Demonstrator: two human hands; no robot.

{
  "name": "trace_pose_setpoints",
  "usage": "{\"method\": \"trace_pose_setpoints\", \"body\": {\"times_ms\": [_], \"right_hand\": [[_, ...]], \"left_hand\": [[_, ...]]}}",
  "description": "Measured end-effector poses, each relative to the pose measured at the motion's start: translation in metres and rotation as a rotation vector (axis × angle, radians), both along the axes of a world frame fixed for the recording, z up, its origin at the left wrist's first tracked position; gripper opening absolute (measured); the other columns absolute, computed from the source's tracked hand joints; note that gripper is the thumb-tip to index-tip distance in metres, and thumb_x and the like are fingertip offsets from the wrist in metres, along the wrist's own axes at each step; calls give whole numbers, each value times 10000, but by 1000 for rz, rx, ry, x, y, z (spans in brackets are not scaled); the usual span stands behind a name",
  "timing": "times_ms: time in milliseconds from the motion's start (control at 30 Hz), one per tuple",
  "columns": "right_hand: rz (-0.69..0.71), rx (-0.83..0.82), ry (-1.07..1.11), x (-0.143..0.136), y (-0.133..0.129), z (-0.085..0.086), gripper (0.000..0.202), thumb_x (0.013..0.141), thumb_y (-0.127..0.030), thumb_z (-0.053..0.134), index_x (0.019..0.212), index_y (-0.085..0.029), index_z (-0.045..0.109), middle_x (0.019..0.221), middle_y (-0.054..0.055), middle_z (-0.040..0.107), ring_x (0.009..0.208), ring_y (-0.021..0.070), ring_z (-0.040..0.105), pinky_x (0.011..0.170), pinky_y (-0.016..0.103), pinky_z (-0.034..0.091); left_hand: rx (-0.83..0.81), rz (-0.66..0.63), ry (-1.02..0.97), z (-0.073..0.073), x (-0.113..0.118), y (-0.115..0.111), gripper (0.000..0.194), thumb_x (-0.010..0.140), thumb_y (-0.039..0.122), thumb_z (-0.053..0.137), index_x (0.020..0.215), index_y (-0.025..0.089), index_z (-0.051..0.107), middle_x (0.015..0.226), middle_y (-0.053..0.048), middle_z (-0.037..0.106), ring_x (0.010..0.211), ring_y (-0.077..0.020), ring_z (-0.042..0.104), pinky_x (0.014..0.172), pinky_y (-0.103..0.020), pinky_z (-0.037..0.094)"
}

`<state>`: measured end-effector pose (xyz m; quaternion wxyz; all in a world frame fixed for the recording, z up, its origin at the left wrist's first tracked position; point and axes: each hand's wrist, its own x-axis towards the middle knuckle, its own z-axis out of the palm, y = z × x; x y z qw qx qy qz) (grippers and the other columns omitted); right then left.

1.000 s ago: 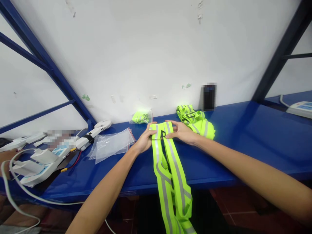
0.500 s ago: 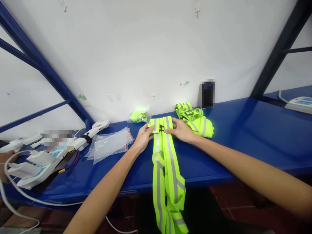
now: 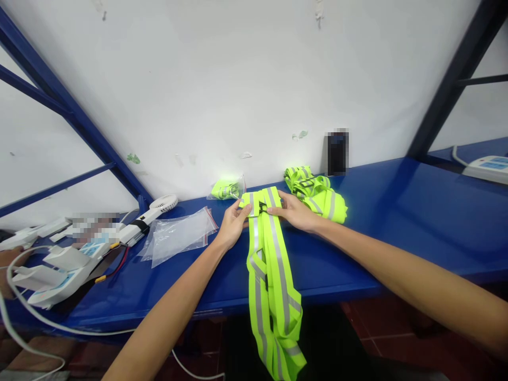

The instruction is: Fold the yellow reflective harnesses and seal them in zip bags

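Note:
A neon yellow-green reflective strap vest [image 3: 278,259] with silver stripes lies bunched lengthwise at the middle, its lower part hanging past the table's front edge. At its upper end my left hand [image 3: 233,225] pinches the left side of the straps, thumb on top. From the other side my right hand [image 3: 296,211] grips the same end, thumb laid across near a small black buckle [image 3: 262,207]. Both hands are closed on the vest; the fingers beneath the straps are partly hidden. Just behind my right hand rest more folded reflective vests [image 3: 317,193].
A bagged vest [image 3: 226,189] lies against the wall. Clear zip bags [image 3: 180,235] are left of my hands, near a white handheld fan [image 3: 163,203]. White power strips [image 3: 59,275] and cables crowd the blue table's [image 3: 397,211] left; another person's hand [image 3: 10,264] shows there.
Both hands keep their hold on the vest's upper end, with barely any shift. The hanging straps have moved very slightly.

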<state>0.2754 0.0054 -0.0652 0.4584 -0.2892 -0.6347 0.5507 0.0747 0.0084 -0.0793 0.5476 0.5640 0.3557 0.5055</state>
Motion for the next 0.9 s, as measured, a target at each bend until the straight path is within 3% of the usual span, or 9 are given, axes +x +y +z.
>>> {"method": "trace_pose_setpoints", "body": {"times_ms": [133,267,433,567,667,767,900], "right_hand": [[-60,127,-19,-4,0,-4,442,820,-328,670,1213,-210,503,1201,79,630,1102,271,608,962,475,506],[-67,163,-62,-5,1,-10,490,833,-284,632,1271,-204,426,1240,81,566,1179,257,545,1026,446,458],[88,-83,25,-7,-2,-9,710,814,-193,583,1415,-388,259,1200,19,568,935,201,636,779,394,569],[120,-186,204,-13,-8,-3,650,778,-133,591,1325,-419,389,1166,-22,595,951,175,637,785,338,552],[170,-251,296,-15,-11,1,448,834,-232,601,1242,-372,481,1186,-18,613,1026,182,625,848,345,534],[155,-255,347,-15,-9,1,321,875,-363,594,1191,-319,553,1167,3,642,1020,185,634,870,339,525],[104,-262,340,-10,-3,-2,303,805,-302,686,1102,-255,644,1072,24,686,965,191,652,868,339,527]], "left_hand": [[50,23,55,2,5,-2,538,806,423,681,1278,210,535,1087,-88,709,973,-264,682,796,-367,561],[226,87,157,0,8,-2,483,867,448,594,1275,198,527,1186,-91,659,1151,-271,587,948,-378,486],[379,138,198,-2,7,0,492,898,440,550,1323,214,449,1220,-78,600,1152,-234,554,1009,-369,421],[253,87,27,-3,7,4,512,862,423,608,1306,254,415,1080,-55,631,932,-202,630,848,-350,500],[159,58,-79,-4,6,8,469,806,368,680,1211,246,478,989,-39,652,822,-188,645,779,-336,512],[147,86,-107,-4,3,12,410,760,286,711,1130,223,545,972,-29,658,842,-179,639,796,-314,500],[150,62,-115,0,2,9,354,718,186,676,1066,193,617,1038,-31,660,919,-178,627,840,-291,482]]}}
